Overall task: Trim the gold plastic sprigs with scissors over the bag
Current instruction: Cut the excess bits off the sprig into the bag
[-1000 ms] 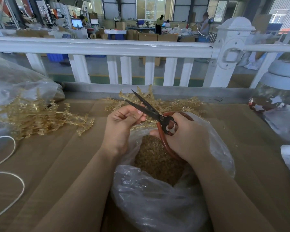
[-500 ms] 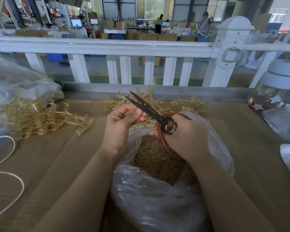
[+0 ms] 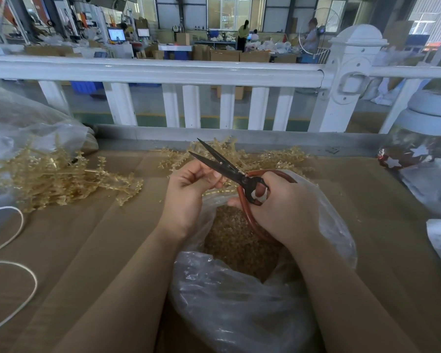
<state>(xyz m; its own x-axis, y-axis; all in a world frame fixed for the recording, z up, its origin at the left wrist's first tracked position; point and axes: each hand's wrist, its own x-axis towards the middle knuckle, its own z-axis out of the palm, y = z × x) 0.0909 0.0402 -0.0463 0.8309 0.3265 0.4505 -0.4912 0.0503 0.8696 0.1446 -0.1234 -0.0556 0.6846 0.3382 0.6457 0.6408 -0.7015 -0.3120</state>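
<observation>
We see soft, even daylight coming from the tall windows (image 3: 236,11) at the back, which are blown out pale. Shadows on the surface (image 3: 92,250) are faint. The railing (image 3: 150,71) bows from wide-angle distortion, the edges smear, and the plastic bag (image 3: 239,309) shows mild glare.

A white railing (image 3: 163,72) with a capped post (image 3: 351,80) is seen across the upper frame. Behind it, a factory hall is lit by tall windows (image 3: 236,11); cardboard boxes (image 3: 224,56), a monitor (image 3: 116,34) and a grey floor (image 3: 148,103) are visible.
</observation>
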